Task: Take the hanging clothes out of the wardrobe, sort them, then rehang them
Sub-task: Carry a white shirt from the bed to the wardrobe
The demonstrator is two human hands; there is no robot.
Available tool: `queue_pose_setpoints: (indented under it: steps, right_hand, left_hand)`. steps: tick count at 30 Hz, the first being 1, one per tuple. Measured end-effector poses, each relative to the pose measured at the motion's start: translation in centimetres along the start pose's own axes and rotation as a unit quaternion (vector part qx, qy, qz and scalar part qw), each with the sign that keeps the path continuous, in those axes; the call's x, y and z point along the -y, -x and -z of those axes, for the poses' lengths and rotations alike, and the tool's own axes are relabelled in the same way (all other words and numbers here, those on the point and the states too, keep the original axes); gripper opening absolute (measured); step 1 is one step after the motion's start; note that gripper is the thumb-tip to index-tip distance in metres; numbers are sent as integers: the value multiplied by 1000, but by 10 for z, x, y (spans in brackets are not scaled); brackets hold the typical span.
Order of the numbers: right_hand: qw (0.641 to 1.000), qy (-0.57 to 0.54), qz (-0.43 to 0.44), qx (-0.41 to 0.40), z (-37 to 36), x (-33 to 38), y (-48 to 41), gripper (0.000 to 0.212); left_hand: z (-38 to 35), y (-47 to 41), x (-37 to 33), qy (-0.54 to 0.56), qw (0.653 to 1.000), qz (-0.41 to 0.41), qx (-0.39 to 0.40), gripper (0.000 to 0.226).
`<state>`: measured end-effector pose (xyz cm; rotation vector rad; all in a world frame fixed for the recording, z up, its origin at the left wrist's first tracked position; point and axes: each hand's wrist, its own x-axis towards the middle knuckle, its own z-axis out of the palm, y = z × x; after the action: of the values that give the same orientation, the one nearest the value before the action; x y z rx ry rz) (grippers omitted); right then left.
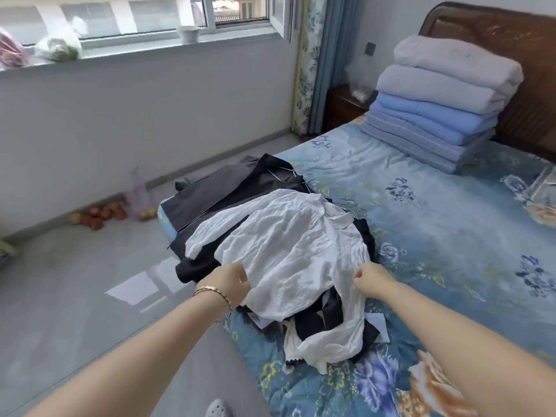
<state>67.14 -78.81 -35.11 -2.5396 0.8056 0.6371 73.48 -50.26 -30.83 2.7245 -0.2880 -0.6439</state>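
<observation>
A heap of dark garments (228, 194) on wire hangers (304, 176) lies on the floral bedspread (436, 224), out of the wardrobe. Left hand (230, 284) and right hand (373, 281) each pinch the white shirt (288, 245) on top of the heap. Sorting looks barely begun; rehanging remains.

Home bedroom, bed (421, 224) with floral sheet, wooden headboard (511, 55), stacked folded quilts (445, 94), curtained window (135, 16)

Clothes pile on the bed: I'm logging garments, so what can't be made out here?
- Dark garments: head view, the white shirt covers most; count unclear.
- Hangers: head view, only thin hooks show; clothes hide the rest.
- Wardrobe: head view, outside the frame.
</observation>
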Motion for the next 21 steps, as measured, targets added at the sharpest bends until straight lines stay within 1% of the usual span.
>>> queue_pose_setpoints:
  steps: [2,5,10,14,17,19,21]
  right_hand:
    - [1000,4,-30,1,2,7,-30,32]
    - [998,1,-67,5,9,18,-75,36]
    - [995,-23,-98,-15,16,24,-168,35]
    - [990,-55,-117,-48,11,18,-258,28]
    - [987,-68,-138,-45,-1,3,-323,21]
    - [987,-70,-142,-37,-11,-12,-365,17]
    - [985,-68,-156,-25,-18,-29,-408,33]
  left_hand:
    - [15,-45,2,-16,1000,-10,18,13]
    - [33,-111,2,-43,998,-26,24,16]
    - [40,-217,-15,-54,998,-38,22,15]
    - [15,-302,-29,-62,997,-46,16,16]
    - [-12,-361,-40,-70,996,-47,26,22]
    - [-32,-396,-48,-75,995,-47,36,22]
    - [-52,-427,-53,-95,993,-48,50,21]
